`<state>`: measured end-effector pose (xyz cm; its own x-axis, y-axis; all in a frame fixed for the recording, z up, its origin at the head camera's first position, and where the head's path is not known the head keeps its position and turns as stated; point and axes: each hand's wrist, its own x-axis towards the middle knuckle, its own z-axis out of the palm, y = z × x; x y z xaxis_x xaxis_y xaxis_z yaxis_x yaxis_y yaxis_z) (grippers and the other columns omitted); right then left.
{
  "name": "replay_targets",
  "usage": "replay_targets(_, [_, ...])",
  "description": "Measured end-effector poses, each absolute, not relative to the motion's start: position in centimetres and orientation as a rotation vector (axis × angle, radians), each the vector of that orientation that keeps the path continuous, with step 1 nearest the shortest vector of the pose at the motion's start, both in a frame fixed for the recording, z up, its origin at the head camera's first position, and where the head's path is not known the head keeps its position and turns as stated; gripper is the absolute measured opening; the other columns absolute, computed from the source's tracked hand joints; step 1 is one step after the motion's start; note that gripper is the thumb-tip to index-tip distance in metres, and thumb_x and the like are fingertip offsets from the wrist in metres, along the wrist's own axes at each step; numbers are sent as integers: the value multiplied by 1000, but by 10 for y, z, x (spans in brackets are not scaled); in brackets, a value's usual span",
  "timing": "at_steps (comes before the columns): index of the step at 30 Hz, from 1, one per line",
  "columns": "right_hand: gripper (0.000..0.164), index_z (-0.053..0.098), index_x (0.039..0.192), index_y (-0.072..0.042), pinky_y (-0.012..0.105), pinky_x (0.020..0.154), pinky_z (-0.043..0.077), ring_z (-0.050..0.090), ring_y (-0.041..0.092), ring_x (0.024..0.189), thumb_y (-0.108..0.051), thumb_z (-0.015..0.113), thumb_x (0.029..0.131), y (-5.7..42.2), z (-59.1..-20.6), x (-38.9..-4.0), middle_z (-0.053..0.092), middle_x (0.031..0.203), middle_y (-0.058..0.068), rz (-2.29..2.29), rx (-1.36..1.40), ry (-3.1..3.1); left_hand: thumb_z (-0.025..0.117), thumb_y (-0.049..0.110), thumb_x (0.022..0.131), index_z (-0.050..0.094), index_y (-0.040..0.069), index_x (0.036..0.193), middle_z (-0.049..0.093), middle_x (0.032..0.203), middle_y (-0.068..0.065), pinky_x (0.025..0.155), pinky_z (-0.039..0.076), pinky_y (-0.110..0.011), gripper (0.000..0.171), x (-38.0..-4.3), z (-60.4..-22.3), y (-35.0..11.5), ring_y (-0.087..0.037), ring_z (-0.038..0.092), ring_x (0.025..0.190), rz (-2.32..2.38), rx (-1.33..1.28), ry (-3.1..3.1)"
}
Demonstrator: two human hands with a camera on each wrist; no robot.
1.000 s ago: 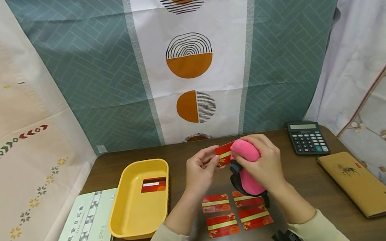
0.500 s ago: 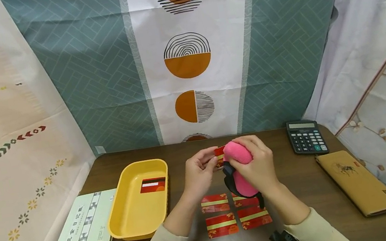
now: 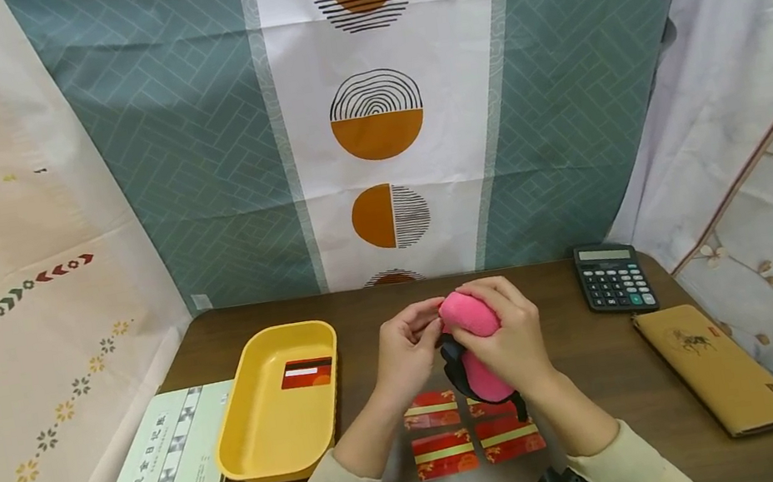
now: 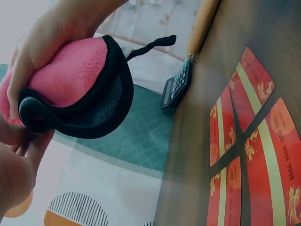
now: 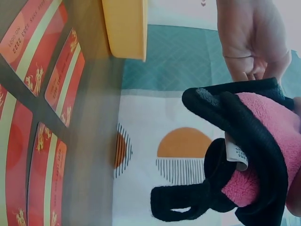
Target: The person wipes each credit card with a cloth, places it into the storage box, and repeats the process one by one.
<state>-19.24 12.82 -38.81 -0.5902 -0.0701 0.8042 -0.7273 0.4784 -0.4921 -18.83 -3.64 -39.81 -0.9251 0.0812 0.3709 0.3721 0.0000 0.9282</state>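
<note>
Above the table, my right hand grips a folded pink cleaning cloth with black edging, a hanging loop and a white label. My left hand pinches a red bank card by its left end. The cloth and fingers now cover nearly all of that card. In the left wrist view, the left fingertips meet the cloth's black folded edge. Below the hands, several red cards with yellow stripes lie in two rows on the table; the cloth partly hides one in the back row.
At left stands a yellow tray with one card lying stripe-side up inside. A pale green notebook lies beside it. A black calculator and a tan zip wallet are at right. Patterned cloth hangs behind the table.
My right hand and the cloth have moved left along the card toward my left hand, covering the card's exposed part. My left hand has barely moved.
</note>
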Motion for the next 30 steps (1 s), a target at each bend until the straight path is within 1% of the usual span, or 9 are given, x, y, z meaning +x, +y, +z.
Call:
replay_targets(8, [40, 74, 105, -4, 42, 71, 56, 65, 27, 89, -6, 91, 69, 138, -385, -200, 68, 102, 9, 1078, 454, -1945, 61, -7, 97, 67, -5, 123, 71, 112, -24, 79, 61, -37, 28, -190, -392, -40, -35, 72, 98, -2116, -459, -1973])
replay_targets(13, [39, 74, 106, -5, 42, 71, 59, 67, 25, 90, -8, 90, 71, 127, -385, -195, 68, 104, 9, 1131, 561, -1953, 62, -6, 97, 70, -2, 122, 73, 112, -18, 77, 59, -24, 27, -189, -393, -35, -18, 71, 95, -2008, -477, -2032])
replay_targets(14, [39, 74, 107, -5, 42, 72, 59, 67, 25, 90, -8, 89, 71, 124, -385, -193, 68, 104, 9, 1140, 585, -1954, 62, -6, 97, 71, -1, 121, 74, 111, -17, 73, 58, -20, 27, -188, -394, -34, -15, 70, 91, -1980, -474, -2044])
replay_targets(17, [39, 74, 106, -4, 43, 72, 60, 67, 26, 91, -6, 89, 71, 120, -386, -190, 68, 104, 10, 1150, 618, -1946, 61, -6, 97, 72, -1, 121, 74, 111, -15, 68, 55, -17, 26, -187, -394, -34, -12, 68, 87, -1934, -482, -2059])
replay_targets(20, [38, 74, 105, -3, 45, 72, 60, 67, 26, 89, -5, 89, 70, 124, -386, -192, 68, 103, 11, 1123, 586, -1943, 61, -6, 97, 71, -2, 121, 73, 112, -18, 70, 59, -22, 26, -186, -392, -38, -19, 71, 87, -1970, -473, -2046])
replay_targets(22, [38, 74, 105, -3, 46, 71, 59, 67, 28, 89, -5, 89, 70, 128, -386, -194, 68, 101, 11, 1093, 539, -1941, 62, -7, 97, 69, -3, 122, 73, 113, -20, 77, 61, -30, 26, -187, -390, -42, -27, 73, 95, -2013, -453, -2024])
replay_targets(25, [38, 74, 105, -4, 48, 70, 58, 66, 28, 88, -5, 89, 70, 133, -386, -197, 68, 101, 11, 1073, 470, -1938, 61, -8, 96, 68, -5, 122, 71, 114, -23, 78, 61, -39, 27, -187, -388, -46, -35, 72, 97, -2069, -429, -1988])
replay_targets(28, [40, 74, 105, -4, 48, 69, 58, 66, 28, 88, -6, 90, 69, 130, -386, -196, 68, 101, 10, 1074, 483, -1944, 60, -8, 97, 68, -5, 122, 72, 113, -23, 78, 61, -39, 27, -187, -388, -45, -34, 72, 96, -2070, -443, -1997])
replay_targets(30, [39, 74, 105, -5, 49, 70, 59, 67, 27, 88, -9, 90, 70, 124, -386, -193, 68, 102, 10, 1084, 534, -1954, 59, -8, 97, 69, -4, 122, 73, 112, -21, 79, 61, -33, 26, -188, -390, -42, -27, 72, 96, -2028, -469, -2027])
